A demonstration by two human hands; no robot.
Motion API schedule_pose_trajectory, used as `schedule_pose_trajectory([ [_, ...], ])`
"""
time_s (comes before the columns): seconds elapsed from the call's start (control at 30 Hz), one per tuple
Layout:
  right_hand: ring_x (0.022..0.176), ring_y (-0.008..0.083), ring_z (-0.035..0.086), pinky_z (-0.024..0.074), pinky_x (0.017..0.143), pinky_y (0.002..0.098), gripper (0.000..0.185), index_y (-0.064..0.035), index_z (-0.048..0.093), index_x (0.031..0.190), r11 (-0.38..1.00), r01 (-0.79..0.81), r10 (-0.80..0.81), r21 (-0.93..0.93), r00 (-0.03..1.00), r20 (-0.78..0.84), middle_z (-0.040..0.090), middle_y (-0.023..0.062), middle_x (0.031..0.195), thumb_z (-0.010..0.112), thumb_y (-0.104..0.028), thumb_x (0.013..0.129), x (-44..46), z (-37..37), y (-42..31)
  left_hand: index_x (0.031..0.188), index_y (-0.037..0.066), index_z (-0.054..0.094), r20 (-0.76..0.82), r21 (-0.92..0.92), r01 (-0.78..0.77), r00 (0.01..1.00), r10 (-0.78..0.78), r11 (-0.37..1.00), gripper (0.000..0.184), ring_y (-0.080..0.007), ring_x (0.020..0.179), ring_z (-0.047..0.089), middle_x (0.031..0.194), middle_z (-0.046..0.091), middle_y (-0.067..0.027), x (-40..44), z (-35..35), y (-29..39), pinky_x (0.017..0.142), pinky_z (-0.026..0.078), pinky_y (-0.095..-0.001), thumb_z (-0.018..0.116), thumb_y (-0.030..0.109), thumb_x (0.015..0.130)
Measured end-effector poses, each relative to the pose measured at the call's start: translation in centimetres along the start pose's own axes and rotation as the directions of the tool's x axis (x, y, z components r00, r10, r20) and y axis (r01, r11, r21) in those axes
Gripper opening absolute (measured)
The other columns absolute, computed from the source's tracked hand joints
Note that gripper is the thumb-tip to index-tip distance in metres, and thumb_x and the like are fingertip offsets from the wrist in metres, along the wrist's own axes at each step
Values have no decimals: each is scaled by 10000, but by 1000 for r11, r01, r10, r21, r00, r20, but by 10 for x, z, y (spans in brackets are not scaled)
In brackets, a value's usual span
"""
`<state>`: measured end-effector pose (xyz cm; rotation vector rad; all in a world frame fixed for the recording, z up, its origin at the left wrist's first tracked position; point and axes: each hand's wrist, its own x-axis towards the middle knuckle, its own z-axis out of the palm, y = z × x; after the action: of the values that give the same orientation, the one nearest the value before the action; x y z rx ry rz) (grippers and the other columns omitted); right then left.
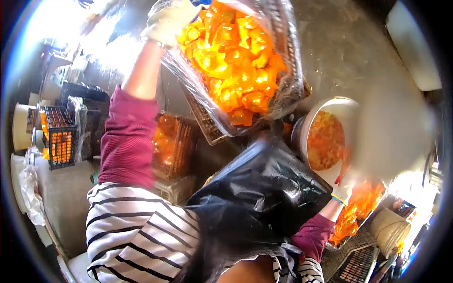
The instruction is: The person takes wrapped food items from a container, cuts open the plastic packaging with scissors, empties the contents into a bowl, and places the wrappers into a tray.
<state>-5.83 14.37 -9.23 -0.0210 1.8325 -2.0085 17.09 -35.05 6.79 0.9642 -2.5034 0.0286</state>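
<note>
My left hand (169,21), in a pale glove, is at the near-left rim of a plastic-lined crate (288,35) at the top. Its fingertips run toward the top edge and are partly hidden, with a bit of blue beside them. Glossy orange pieces, apparently cut peppers (231,66), fill the crate. Low on the right, my gloved right hand (342,192) is closed around something orange-red that I cannot make out. Beneath and beside it lies a heap of orange pieces (361,200). Above it stands a white bucket (311,120) holding orange pieces in what looks like liquid.
A black apron (255,184) covers my lap. Left of it stands another crate (177,146) with orange pieces. Farther left are a dark crate (61,137) and white tubs. A large blurred pale shape (391,132) blocks part of the right side. An overturned-looking black crate (356,264) sits lower right.
</note>
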Motion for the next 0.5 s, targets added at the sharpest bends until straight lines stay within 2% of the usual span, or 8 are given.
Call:
schedule_pose_trajectory([
  [0.13,641,86,445,354,519,165,298,-31,438,898,999,-13,14,-45,1000,22,473,17,790,339,-271,753,-6,4,2,894,55,439,83,24,-23,996,21,999,363,-255,807,435,877,469,-133,-21,10,13,680,335,-299,463,317,644],
  [0.37,651,93,449,359,516,169,301,-30,436,901,997,-19,22,-69,999,44,472,22,798,344,-274,750,-15,-2,3,929,69,417,258,134,8,965,-42,991,377,-244,839,418,905,456,-121,-30,22,11,702,326,-302,463,314,647],
  [0.5,657,97,452,363,514,171,303,-30,435,903,997,0,5,-74,998,70,471,24,803,347,-275,749,-12,2,5,948,77,404,288,171,30,954,-79,985,386,-237,857,409,921,448,-114,-26,27,4,715,321,-303,462,313,648],
])
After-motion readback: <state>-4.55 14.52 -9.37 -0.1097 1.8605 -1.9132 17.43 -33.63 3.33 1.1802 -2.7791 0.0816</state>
